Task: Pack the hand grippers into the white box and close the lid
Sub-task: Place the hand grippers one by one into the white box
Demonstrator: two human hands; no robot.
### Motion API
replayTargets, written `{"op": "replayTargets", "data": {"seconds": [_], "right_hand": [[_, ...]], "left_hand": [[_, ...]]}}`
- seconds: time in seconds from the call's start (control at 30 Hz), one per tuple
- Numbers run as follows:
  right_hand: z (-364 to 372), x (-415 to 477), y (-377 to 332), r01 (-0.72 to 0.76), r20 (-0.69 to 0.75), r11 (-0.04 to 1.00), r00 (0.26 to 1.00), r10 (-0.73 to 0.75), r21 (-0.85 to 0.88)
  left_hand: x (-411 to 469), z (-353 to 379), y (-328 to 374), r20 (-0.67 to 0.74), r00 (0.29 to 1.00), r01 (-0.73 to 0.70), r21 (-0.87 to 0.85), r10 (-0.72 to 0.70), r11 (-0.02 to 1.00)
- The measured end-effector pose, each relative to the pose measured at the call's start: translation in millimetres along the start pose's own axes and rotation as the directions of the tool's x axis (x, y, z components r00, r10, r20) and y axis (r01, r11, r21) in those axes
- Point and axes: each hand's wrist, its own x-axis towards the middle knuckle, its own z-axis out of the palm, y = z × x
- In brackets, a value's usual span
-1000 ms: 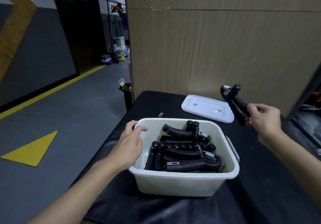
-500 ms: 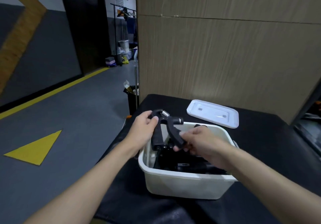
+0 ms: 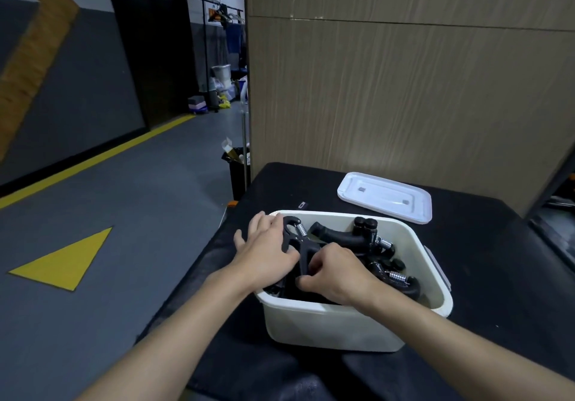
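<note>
step: seating 1 more hand gripper in the left end of the white box (image 3: 326, 326); judged from pose
left hand (image 3: 267, 254): over the box's left rim; fingers fairly straight and a little spread, laid against the hooked head of the held gripper (image 3: 297, 242); steadying, not clenching
right hand (image 3: 336, 273): inside the box, just right of the left hand; fingers curled round the gripper's handle; fingertips hidden under the knuckles
held gripper: between the 2 hands; head and spring (image 3: 301, 229) up near the rim, handles pointing down into the box; lower ends hidden
packed grippers (image 3: 345, 237): black pile just right of and beyond the right hand; several, exact count unclear; some heads sit close to rim level
lid (image 3: 385, 197): flat on the desk (image 3: 497, 291), beyond the right hand, apart from the box
progress: probably late; no loose grippers seen on the desk; lid not yet on
do it well: tip the head down and lay the gripper along the left wall so it nests beside the pile; press with the flat left hand until nothing stands above the rim; release the right hand only once it stops rocking
risk: head or spring standing proud would likely stop the lid seating; handles may wedge across the pile; fingers can get nipped between handles
next need: right hand free to reach forward for the lid; left hand to brace the box
</note>
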Motion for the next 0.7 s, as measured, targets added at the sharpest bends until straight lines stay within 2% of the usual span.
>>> {"op": "replayTargets", "data": {"seconds": [0.17,0.4,0.53,0.7], "right_hand": [[-6.1,-1.5,-2.3,0.005,0.018,0.999,1.0,-0.004,-0.054],[-7.6,-1.2,-6.7,0.104,0.003,0.976,0.994,-0.106,-0.189],[-8.1,-2.4,-2.4,0.132,0.004,0.971,0.991,-0.134,-0.201],[-7.8,-3.0,-0.9,0.128,0.032,0.965,0.992,-0.124,-0.228]], "left_hand": [[-1.1,1.6,-0.9,0.093,0.994,-0.077,0.236,0.057,0.969],[-2.3,0.4,2.1,0.116,0.991,-0.095,0.308,0.061,0.947],[-3.3,1.3,0.5,0.085,0.994,-0.086,0.252,0.066,0.964],[-9.5,-0.3,1.1,-0.054,0.997,-0.056,0.025,0.058,0.998]]}}
